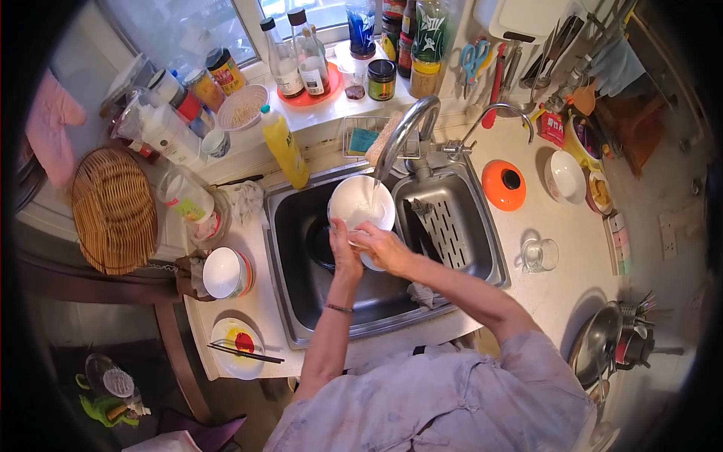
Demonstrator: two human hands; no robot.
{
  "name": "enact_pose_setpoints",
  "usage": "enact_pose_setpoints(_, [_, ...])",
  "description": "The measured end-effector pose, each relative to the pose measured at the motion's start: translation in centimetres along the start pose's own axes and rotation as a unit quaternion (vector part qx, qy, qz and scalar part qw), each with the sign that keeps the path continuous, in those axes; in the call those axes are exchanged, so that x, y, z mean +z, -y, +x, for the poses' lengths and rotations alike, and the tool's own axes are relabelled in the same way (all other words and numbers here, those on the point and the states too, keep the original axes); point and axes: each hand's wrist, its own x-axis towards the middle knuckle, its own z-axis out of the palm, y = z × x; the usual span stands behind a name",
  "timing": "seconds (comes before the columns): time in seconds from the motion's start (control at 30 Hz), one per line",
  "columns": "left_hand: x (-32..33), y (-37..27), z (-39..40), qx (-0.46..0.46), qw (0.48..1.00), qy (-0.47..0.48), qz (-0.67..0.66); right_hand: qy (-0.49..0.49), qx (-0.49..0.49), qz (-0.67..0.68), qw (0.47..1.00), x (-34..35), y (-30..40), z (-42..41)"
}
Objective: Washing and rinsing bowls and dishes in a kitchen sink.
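Under the running tap (pixel 421 113), a white bowl (pixel 358 195) catches the water in the sink's large basin (pixel 361 305). My left hand (pixel 345 254) is at the bowl's near rim, its fingers pointing away from me; whether it grips the rim I cannot tell. Against it, my right hand (pixel 387 251) pinches a small white thing (pixel 356 237), mostly hidden by the fingers. Part of another white dish (pixel 370 263) shows below the hands. A dark pot or pan (pixel 319 243) lies lower in the basin, partly covered by the bowl and my left hand.
The small basin (pixel 452 231) holds a slotted tray. Left are stacked bowls (pixel 226 272) and a stained plate (pixel 237 353) with chopsticks (pixel 245 352). An orange lid (pixel 504 185), a glass cup (pixel 540 256) and a white bowl (pixel 566 178) stand right. A yellow bottle (pixel 284 147) stands behind the sink.
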Motion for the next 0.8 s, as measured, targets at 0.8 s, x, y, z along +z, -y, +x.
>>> enact_pose_setpoints(0.8, [-0.4, -2.5, 0.6, -0.083, 0.995, 0.047, 0.039, -0.023, -0.132, -0.149, 0.98, -1.0, -2.2, -0.7])
